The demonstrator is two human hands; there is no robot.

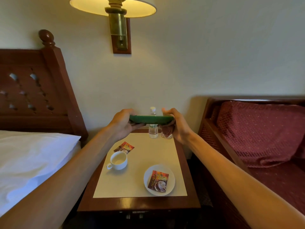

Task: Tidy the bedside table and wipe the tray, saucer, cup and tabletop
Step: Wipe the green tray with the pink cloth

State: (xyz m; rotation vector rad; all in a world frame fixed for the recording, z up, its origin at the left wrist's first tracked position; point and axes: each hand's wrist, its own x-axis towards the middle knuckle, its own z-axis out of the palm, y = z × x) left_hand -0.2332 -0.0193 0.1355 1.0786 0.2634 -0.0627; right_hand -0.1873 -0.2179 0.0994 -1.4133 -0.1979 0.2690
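Aloft, left hand and right hand grip tray edge-on; right also clutches cloth; bottle middle hidden.

Glossy varnished wood round the worktop rim, matt cream panel inside. Smooth glazed white ceramic: cup, saucer. Shiny printed foil on the near sachet. Clear plastic bottle. Matt green tray. Dull brass on the lamp. Soft white cloth on the bed.

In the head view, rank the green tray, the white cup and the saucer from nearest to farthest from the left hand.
1. The green tray, held at its left edge by the left hand.
2. The cup, on the table's left side, below that hand.
3. The saucer, at the table's near right corner.
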